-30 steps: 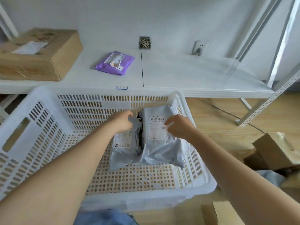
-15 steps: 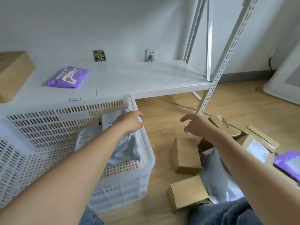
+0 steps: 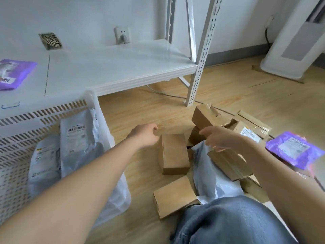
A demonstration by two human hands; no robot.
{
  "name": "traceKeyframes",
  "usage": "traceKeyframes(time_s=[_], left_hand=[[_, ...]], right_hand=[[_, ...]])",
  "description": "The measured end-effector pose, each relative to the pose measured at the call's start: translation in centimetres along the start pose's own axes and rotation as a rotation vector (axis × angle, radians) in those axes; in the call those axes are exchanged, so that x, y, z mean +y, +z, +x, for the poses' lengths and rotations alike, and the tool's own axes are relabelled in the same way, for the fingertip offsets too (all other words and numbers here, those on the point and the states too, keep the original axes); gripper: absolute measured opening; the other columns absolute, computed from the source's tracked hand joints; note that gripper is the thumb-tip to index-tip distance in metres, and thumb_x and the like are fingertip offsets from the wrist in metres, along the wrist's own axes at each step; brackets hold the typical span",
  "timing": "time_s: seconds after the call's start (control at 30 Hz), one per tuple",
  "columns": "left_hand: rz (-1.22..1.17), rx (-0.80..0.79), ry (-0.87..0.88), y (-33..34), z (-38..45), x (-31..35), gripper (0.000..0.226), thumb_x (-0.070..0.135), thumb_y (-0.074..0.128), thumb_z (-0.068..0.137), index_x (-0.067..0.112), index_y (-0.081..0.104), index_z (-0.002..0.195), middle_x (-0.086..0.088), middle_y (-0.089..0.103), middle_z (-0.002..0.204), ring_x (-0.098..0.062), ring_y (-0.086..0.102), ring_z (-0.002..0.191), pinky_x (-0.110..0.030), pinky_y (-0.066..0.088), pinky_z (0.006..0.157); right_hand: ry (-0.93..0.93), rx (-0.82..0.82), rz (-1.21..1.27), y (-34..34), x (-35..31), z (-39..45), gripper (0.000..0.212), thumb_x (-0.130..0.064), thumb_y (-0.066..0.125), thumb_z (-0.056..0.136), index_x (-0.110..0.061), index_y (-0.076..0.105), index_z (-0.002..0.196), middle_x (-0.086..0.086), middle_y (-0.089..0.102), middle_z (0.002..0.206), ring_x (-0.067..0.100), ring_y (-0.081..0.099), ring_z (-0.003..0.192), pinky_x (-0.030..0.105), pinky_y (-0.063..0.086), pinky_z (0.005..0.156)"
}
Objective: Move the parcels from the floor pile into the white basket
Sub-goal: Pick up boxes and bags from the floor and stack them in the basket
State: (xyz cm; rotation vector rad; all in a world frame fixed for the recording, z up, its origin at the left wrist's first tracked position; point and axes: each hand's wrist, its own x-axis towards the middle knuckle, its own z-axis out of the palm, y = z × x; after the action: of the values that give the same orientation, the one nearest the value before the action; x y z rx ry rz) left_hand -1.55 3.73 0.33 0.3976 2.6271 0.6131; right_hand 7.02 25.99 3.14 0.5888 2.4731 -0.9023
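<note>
Left hand (image 3: 145,136) loosely curled, right hand (image 3: 219,139) spread open — both empty above the floor pile (image 3: 202,155). Its far parcels sit hidden behind the right forearm; the white basket (image 3: 91,97) is cut off at left.

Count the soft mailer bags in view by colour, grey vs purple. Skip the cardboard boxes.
Grey mailers: 3, two in the white basket at and, one in the floor pile
Purple mailers: 2, one on the shelf, one on the floor pile
Total: 5

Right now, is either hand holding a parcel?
No, the left hand and right hand hover empty above the cardboard boxes.
</note>
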Motion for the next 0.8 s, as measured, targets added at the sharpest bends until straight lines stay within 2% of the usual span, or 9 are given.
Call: traceKeyframes(time_s=[0.17,0.23,0.3,0.4,0.47,0.53,0.6,0.7,0.8], left_hand=[[-0.065,-0.092,-0.127,4.1,3.3,-0.9,0.047,0.026,0.05,0.084,0.03,0.044,0.13,-0.004,0.053,0.126,-0.025,0.056,0.102,-0.027,0.045,0.077],[-0.135,-0.117,-0.17,5.6,4.9,-1.4,0.049,0.023,0.048,0.083,0.035,0.042,0.131,-0.002,0.053,0.124,-0.023,0.058,0.091,-0.026,0.043,0.068],[-0.176,-0.147,-0.207,6.9,6.5,-1.9,0.051,0.022,0.048,0.083,0.039,0.04,0.131,-0.002,0.051,0.124,-0.02,0.055,0.077,-0.025,0.039,0.056],[-0.143,-0.208,-0.229,8.8,8.7,-2.5,0.055,0.022,0.047,0.084,0.041,0.035,0.134,-0.006,0.051,0.126,-0.022,0.054,0.074,-0.025,0.033,0.048],[-0.128,-0.238,-0.239,10.0,10.1,-3.0,0.057,0.021,0.047,0.085,0.04,0.031,0.137,-0.006,0.054,0.118,-0.024,0.056,0.075,-0.025,0.033,0.046],[-0.145,-0.249,-0.268,11.2,11.4,-3.5,0.06,0.019,0.047,0.086,0.039,0.027,0.14,-0.005,0.054,0.111,-0.02,0.051,0.066,-0.024,0.032,0.043],[-0.186,-0.263,-0.283,12.4,12.4,-4.1,0.065,0.016,0.048,0.087,0.037,0.021,0.142,-0.005,0.051,0.109,-0.015,0.046,0.057,-0.02,0.031,0.039],[-0.337,-0.322,-0.319,14.3,13.6,-4.7,0.076,0.009,0.049,0.09,0.034,0.004,0.146,-0.004,0.048,0.127,-0.011,0.044,0.054,-0.015,0.034,0.035],[-0.488,-0.323,-0.398,15.8,14.1,-5.6,0.078,0.013,0.048,0.092,0.034,-0.004,0.147,0.01,0.051,0.097,-0.009,0.044,0.055,-0.02,0.035,0.043]], right_hand=[[0.068,-0.055,0.095,4.0,3.3,4.9,0.05,-0.008,0.05,0.088,-0.032,0.043,0.131,0.003,0.052,0.088,0.02,0.058,0.083,0.038,0.056,0.081],[0.093,-0.073,0.116,5.4,4.1,7.2,0.051,-0.007,0.048,0.089,-0.032,0.04,0.133,0.002,0.049,0.089,0.019,0.059,0.076,0.034,0.057,0.071],[0.115,-0.083,0.145,6.7,4.8,9.3,0.054,-0.006,0.047,0.09,-0.033,0.037,0.136,-0.002,0.046,0.087,0.014,0.054,0.064,0.02,0.049,0.045],[0.128,-0.079,0.162,8.2,5.7,11.8,0.056,-0.004,0.046,0.091,-0.031,0.034,0.138,-0.004,0.046,0.073,0.012,0.049,0.057,0.017,0.039,0.039],[0.123,-0.087,0.162,9.0,5.9,13.2,0.056,-0.005,0.046,0.091,-0.029,0.033,0.14,-0.001,0.054,0.078,0.017,0.056,0.065,0.023,0.047,0.05],[0.122,-0.111,0.172,10.0,6.2,14.3,0.056,-0.006,0.044,0.092,-0.028,0.031,0.141,0.008,0.061,0.092,0.02,0.056,0.069,0.029,0.047,0.059],[0.144,-0.117,0.218,10.8,6.3,15.5,0.054,-0.007,0.042,0.093,-0.028,0.03,0.142,0.011,0.061,0.096,0.015,0.049,0.06,0.025,0.04,0.054],[0.184,-0.122,0.263,11.7,6.5,17.2,0.057,-0.006,0.041,0.094,-0.03,0.026,0.143,0.007,0.058,0.092,0.012,0.042,0.053,0.02,0.036,0.047],[0.197,-0.144,0.34,12.9,6.6,17.9,0.062,-0.005,0.04,0.093,-0.033,0.019,0.145,0.01,0.054,0.11,0.018,0.054,0.069,0.024,0.046,0.06]])
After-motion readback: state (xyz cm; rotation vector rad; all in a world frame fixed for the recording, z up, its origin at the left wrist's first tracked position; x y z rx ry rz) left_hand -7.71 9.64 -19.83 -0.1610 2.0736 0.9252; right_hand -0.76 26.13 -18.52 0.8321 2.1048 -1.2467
